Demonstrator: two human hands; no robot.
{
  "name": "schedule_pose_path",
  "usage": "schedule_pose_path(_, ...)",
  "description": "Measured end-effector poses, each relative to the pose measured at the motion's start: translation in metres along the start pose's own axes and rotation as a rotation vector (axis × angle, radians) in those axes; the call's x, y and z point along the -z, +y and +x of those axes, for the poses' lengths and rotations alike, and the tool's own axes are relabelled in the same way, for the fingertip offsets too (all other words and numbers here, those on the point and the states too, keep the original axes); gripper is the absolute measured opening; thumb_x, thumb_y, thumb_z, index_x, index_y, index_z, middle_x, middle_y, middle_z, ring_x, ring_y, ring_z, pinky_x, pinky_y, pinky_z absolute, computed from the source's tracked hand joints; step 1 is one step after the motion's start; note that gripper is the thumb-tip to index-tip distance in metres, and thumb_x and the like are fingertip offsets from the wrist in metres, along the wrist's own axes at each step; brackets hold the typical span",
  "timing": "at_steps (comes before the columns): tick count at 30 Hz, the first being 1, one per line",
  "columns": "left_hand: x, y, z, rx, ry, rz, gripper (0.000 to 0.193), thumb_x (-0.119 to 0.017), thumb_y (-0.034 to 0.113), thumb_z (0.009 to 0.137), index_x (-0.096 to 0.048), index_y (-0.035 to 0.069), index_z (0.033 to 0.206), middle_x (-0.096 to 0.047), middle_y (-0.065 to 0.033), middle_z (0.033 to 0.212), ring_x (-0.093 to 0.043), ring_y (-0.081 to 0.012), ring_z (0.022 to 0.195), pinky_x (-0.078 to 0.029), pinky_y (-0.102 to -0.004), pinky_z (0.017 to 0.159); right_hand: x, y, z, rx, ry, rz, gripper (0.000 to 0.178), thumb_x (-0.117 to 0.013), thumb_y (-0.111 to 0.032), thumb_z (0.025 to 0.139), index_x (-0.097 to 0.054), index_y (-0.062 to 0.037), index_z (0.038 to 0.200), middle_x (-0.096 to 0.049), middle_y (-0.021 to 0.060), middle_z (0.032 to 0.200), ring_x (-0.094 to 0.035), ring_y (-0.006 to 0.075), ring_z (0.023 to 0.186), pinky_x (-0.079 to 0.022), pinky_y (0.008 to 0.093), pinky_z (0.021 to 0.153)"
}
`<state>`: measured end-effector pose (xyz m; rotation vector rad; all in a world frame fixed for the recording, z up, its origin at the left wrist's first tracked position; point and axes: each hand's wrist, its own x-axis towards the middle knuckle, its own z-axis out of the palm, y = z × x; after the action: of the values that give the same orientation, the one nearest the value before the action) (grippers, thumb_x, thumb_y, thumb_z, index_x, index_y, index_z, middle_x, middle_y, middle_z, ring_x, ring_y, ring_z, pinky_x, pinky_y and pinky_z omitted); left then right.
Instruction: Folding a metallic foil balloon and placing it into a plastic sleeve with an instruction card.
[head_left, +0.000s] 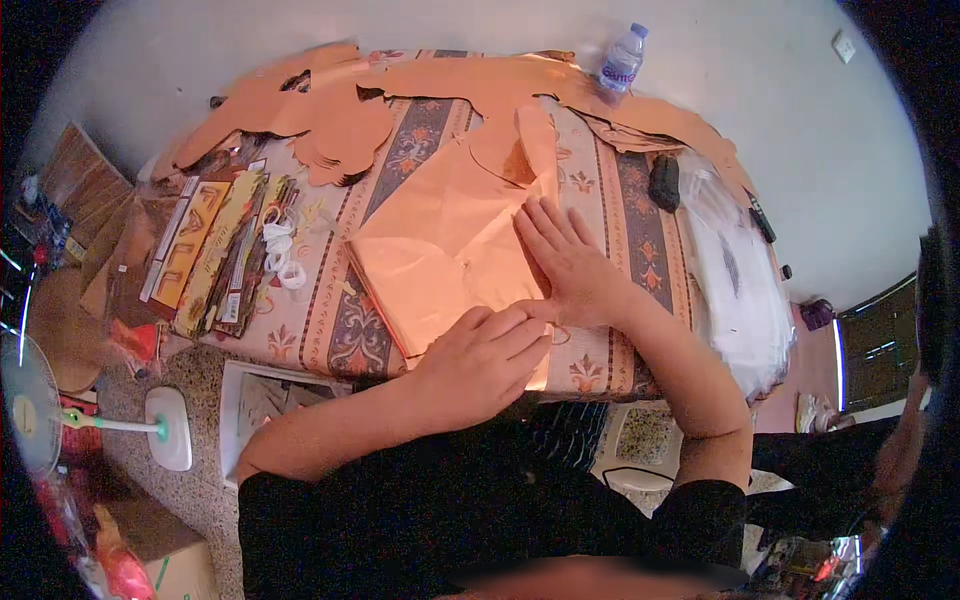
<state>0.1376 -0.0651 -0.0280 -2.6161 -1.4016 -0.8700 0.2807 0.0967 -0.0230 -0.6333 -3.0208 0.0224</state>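
Hands rest together on a folded sheet of shiny copper-coloured paper (450, 250), which lies in the middle of the tabletop (330, 330) and reaches its near edge. Your right hand (570, 265) lies flat and open on the sheet, fingers spread, gripping nothing. Your left hand (480, 362) is loosely curled, palm down, pressing the sheet at the near edge; it touches the right hand. Along the far edge lie large scraps of the same copper paper (340, 120), with a plastic water bottle (622, 62) at the far right. White plastic bags (740, 280) cover the right edge, and packets of paper decorations (215, 250) lie at the left edge
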Motion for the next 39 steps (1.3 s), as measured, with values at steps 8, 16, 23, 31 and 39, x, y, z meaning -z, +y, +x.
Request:
schedule_pose_path(8, -0.002, -0.002, -0.004, 0.006, -0.018, -0.044, 0.034, -0.059, 0.016, 0.081, -0.059, 0.002, 0.111, -0.057, -0.0053, 0.114, -0.049, -0.0194, 0.109, -0.04, -0.0349, 0.087, 0.003, 0.001, 0.0, 0.028, 0.022, 0.055, 0.102, -0.053, -0.065, 0.081, -0.018, 0.0058, 0.145, -0.016, 0.0266, 0.152, -0.011, 0.0394, 0.143, -0.011, 0.0548, 0.114)
schedule_pose_path(16, 0.001, -0.004, -0.004, 0.0, -0.052, -0.056, 0.035, -0.06, 0.017, 0.082, -0.058, 0.002, 0.113, -0.054, -0.006, 0.119, -0.046, -0.0217, 0.11, -0.038, -0.0355, 0.091, -0.008, 0.021, 0.02, 0.004, 0.246, 0.275, 0.08, -0.061, -0.042, 0.087, -0.029, 0.0079, 0.141, -0.024, 0.0285, 0.149, -0.019, 0.0414, 0.141, -0.018, 0.0469, 0.115)
schedule_pose_path(23, 0.0, -0.004, -0.005, 0.017, -0.128, -0.062, 0.043, -0.062, 0.02, 0.082, -0.055, 0.004, 0.121, -0.055, -0.005, 0.126, -0.048, -0.0228, 0.11, -0.04, -0.0383, 0.092, 0.001, 0.016, 0.037, -0.09, 0.084, 0.141, 0.078, -0.055, -0.042, 0.091, -0.027, 0.0112, 0.14, -0.023, 0.0295, 0.149, -0.015, 0.0418, 0.142, -0.015, 0.0443, 0.115)
schedule_pose_path(31, 0.001, -0.004, -0.005, 0.017, -0.102, -0.06, 0.044, -0.063, 0.019, 0.081, -0.056, 0.003, 0.121, -0.054, -0.0074, 0.125, -0.05, -0.0238, 0.109, -0.041, -0.0378, 0.092, -0.011, 0.007, 0.037, -0.127, 0.169, 0.035, 0.082, -0.041, -0.052, 0.094, -0.025, 0.0139, 0.14, -0.023, 0.0335, 0.147, -0.017, 0.0438, 0.141, -0.014, 0.0454, 0.116)
schedule_pose_path(39, 0.027, -0.008, -0.02, 0.154, -0.009, -0.079, 0.044, -0.064, 0.027, 0.083, -0.056, 0.002, 0.119, -0.052, -0.0152, 0.127, -0.047, -0.032, 0.119, -0.038, -0.0462, 0.098, -0.014, 0.007, 0.037, -0.145, 0.154, 0.011, 0.081, -0.044, -0.051, 0.093, -0.025, 0.0108, 0.142, -0.023, 0.0291, 0.149, -0.016, 0.0409, 0.142, -0.014, 0.0446, 0.116)
